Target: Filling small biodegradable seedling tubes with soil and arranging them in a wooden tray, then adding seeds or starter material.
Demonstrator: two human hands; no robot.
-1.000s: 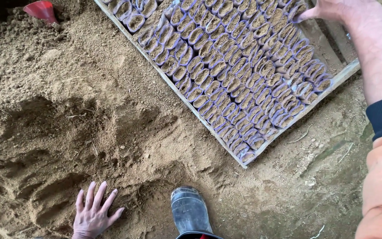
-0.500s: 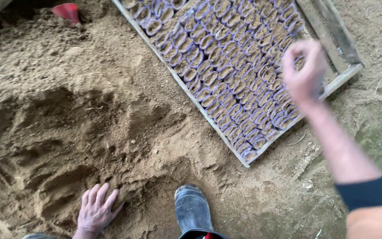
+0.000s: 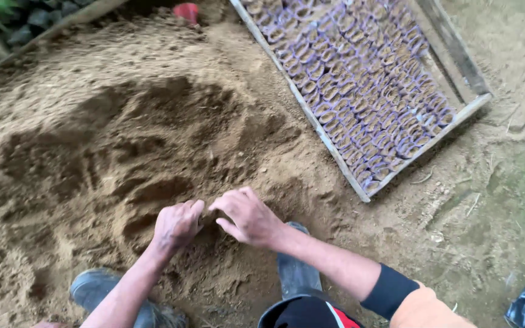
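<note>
Left hand curled, right hand cupped, both touching at soil mound; contents hidden (cannot tell). Filled bag tray well apart. Best: scoop loose soil, pack evenly.

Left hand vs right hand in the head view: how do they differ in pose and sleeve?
The left hand is curled into a loose fist, knuckles up, on the soil pile; the right hand is more spread, fingers bent down toward the left. The left forearm is bare as far as it shows; the right arm has a dark cuff and orange sleeve. Both meet at one spot in the loose soil.
</note>
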